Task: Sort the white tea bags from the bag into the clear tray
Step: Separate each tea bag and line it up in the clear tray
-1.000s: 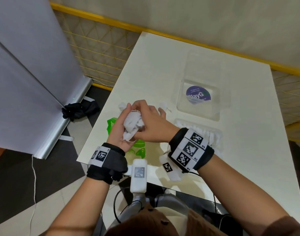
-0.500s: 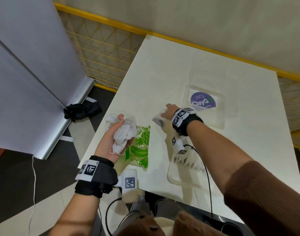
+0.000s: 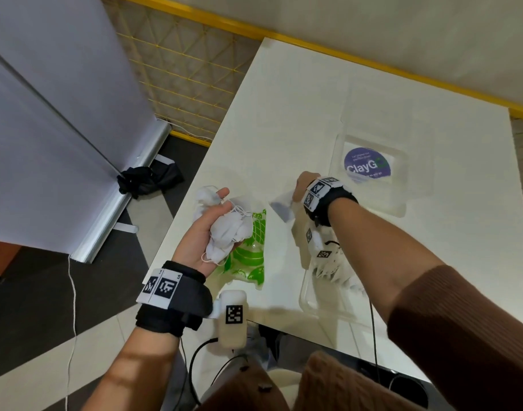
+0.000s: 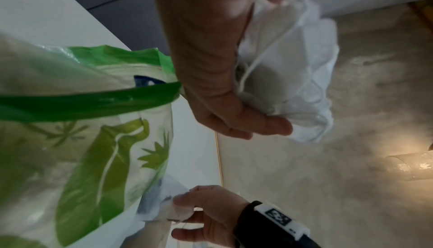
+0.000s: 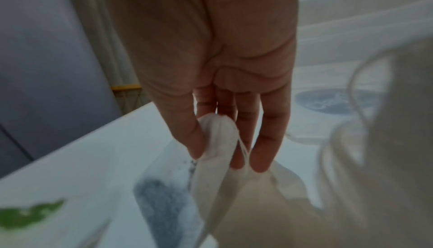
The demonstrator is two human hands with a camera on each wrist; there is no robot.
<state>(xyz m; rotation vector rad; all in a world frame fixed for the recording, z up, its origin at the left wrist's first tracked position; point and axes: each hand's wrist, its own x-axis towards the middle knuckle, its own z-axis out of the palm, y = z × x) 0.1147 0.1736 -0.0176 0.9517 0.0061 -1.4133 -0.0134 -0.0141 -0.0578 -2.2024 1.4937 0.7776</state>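
Head view: right hand [image 3: 302, 185] pinches tea bag [image 3: 281, 206], long axis vertical.

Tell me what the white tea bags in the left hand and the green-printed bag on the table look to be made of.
White tea bags: apparently thin, matte paper or non-woven mesh; it crumples softly, with string ties trailing, and the one pinched by the right hand shows dark contents through. Green-printed bag: seemingly thin glossy plastic film, translucent and wrinkled.
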